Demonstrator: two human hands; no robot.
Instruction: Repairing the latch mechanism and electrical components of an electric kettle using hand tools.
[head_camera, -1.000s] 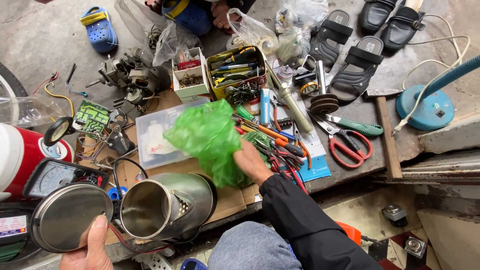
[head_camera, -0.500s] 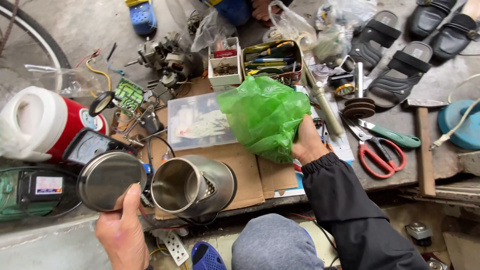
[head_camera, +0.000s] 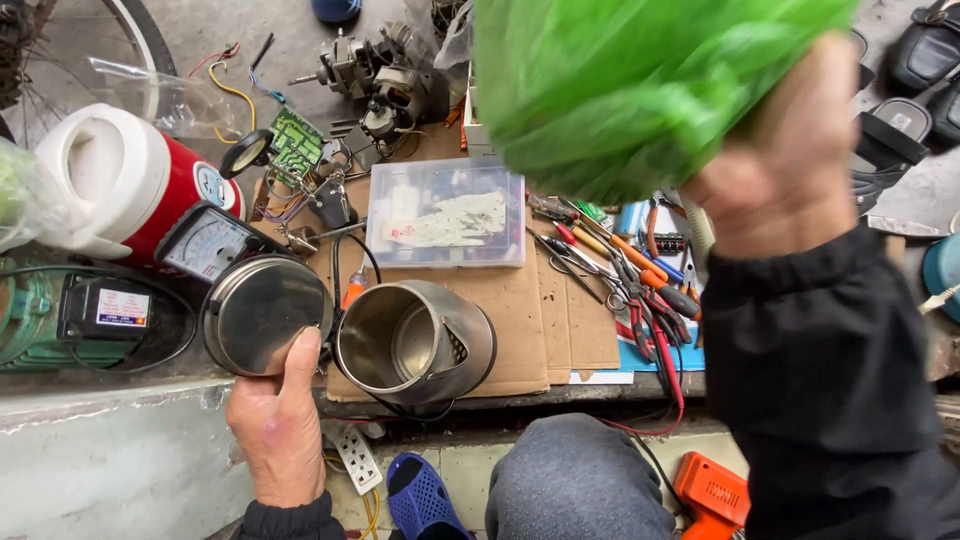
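A crumpled green plastic bag fills the top right of the view, thin and glossy, blurred by nearness. The right hand is clamped on its lower edge, raised well above the worktop, a black sleeve running down from the wrist.

Next in size is one red and white insulated jug lying on its side at the left, smooth plastic. Just below it sits a green electric motor with a black housing.

One clear, flat plastic box rests on sheets of brown cardboard that cover the worktop. In front of it a round stainless steel kettle body lies tipped, its open mouth toward the camera, the inside brushed and shiny. Just beside it is one round steel lid, dull grey; the left hand grips its lower rim, thumb on top.

A black analogue meter lies near the jug, a small green circuit board above it. Pliers and screwdrivers with red and orange handles lie in a loose heap at the right, too tangled to count.

The ground beyond is bare grey concrete; a white power strip and one blue sandal show below the worktop edge.
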